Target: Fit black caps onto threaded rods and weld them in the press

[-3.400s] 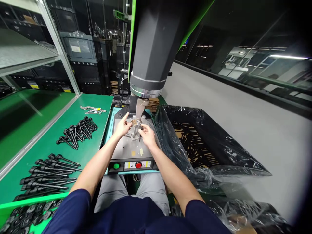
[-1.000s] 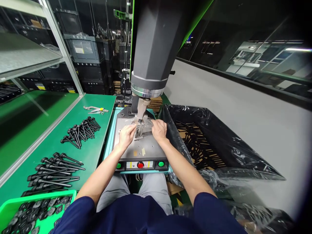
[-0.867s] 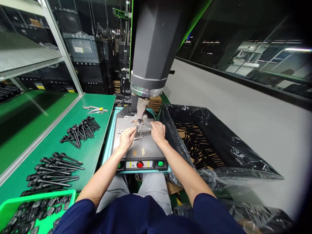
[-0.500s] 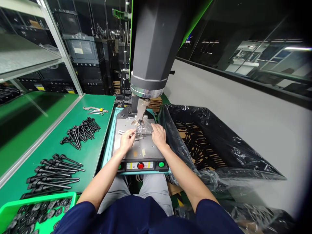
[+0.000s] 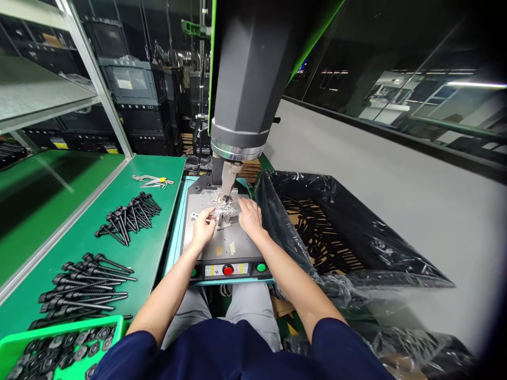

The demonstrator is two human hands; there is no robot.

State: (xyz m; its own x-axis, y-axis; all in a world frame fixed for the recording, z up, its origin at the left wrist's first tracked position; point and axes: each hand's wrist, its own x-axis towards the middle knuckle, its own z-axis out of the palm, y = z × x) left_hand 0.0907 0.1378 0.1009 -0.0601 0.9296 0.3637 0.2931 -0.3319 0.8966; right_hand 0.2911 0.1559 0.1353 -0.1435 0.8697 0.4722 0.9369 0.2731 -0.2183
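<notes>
While clear film (image 5: 230,208) spreads around a small black part (image 5: 226,199) beneath the press's metal tip (image 5: 228,178), the open right hand (image 5: 250,217) apparently steadies its edge; the left hand (image 5: 203,228), fingers parted, hovers opposite.

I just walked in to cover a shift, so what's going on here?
Someone's left hand and right hand are at a crinkled, clear plastic sheet beneath a grey, faceted machine head; whether either pinches it isn't clear. A small, round black part shows at the sheet, just below a silvery metal tool. Two piles of black ridged rods lie on the green table to the left, and slender black pieces lie in the black plastic-lined bin to the right.
</notes>
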